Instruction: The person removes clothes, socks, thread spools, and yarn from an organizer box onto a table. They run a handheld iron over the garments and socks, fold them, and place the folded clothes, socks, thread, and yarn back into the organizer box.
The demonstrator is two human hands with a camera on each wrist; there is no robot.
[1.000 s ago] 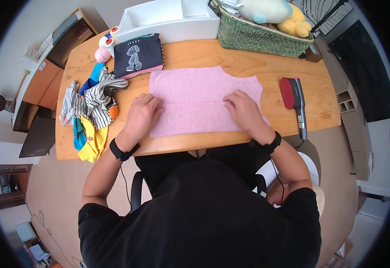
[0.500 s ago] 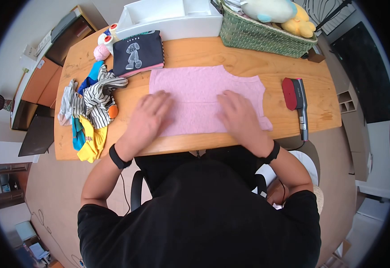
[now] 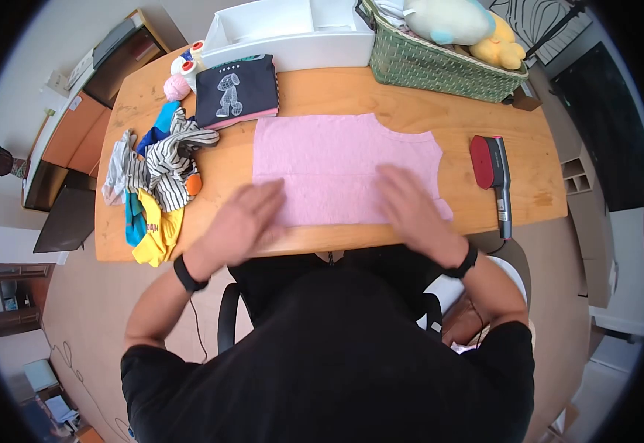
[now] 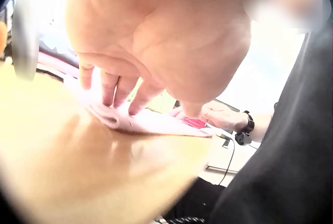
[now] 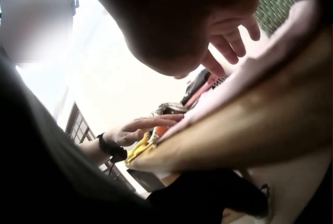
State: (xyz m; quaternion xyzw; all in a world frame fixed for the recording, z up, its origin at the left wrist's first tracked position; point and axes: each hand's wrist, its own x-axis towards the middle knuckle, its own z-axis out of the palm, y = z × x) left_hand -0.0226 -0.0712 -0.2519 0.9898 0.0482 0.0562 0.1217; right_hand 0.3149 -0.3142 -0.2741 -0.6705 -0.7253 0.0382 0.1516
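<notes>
One pink garment (image 3: pixel 322 148) lies flat on the wooden table (image 3: pixel 322 88), a lengthwise crease across it. Over the last half second the left hand (image 3: pixel 242 225) has drawn to the garment's near left corner and the right hand (image 3: pixel 419 214) toward its near right part; fingers curled at the crease a second ago are now extended, gripping nothing. That reads as smoothing, with the garment's outline unchanged. Left fingertips seem to rest on the cloth; blur hides whether the right ones touch. Just beyond the garment's left end sits a folded dark shirt (image 3: pixel 259 92); left of the garment, a clothes heap (image 3: pixel 161 159); right of it, a red-and-grey brush-like device (image 3: pixel 497 173); farther beyond it, a white tray (image 3: pixel 292 52) and green basket (image 3: pixel 443 70).
</notes>
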